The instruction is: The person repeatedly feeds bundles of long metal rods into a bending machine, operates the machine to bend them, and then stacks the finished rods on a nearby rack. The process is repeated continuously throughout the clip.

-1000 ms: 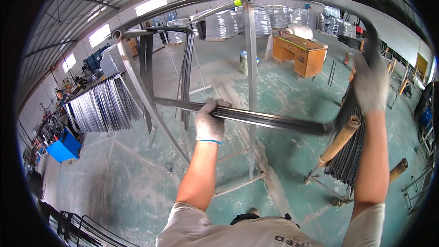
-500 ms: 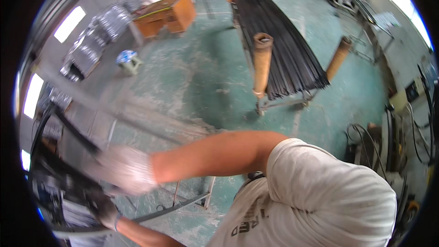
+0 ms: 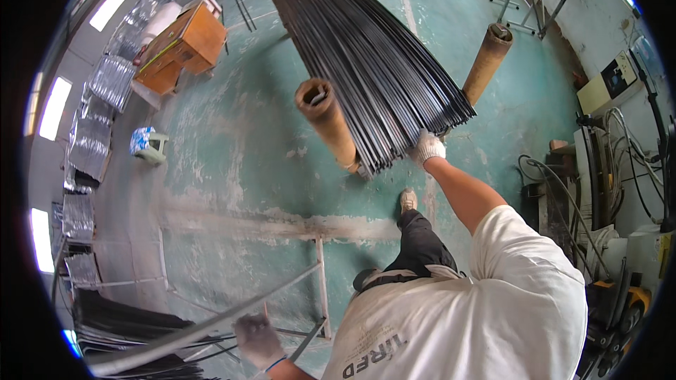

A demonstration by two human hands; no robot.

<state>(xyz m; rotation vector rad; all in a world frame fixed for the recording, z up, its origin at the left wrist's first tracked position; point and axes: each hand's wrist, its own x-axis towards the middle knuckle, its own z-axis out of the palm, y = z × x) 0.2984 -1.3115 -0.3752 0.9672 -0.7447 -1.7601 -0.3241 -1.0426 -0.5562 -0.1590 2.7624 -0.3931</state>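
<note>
Dozens of long, narrow, metal-like black strips (image 3: 373, 63) looked springy, slippery, best gripped near ends; white-gloved right hand (image 3: 427, 148) touched there; its grip, and gloved left hand's (image 3: 258, 341), couldn't be told.

Right hand (image 3: 428, 148) at black strips (image 3: 373, 63); left hand (image 3: 258, 341) near frame (image 3: 172, 345)

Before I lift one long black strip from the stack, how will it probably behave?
The black strips look long and slim, so one may sag if lifted by its end. Their sheen suggests that it could slide fairly easily against its neighbours.
</note>
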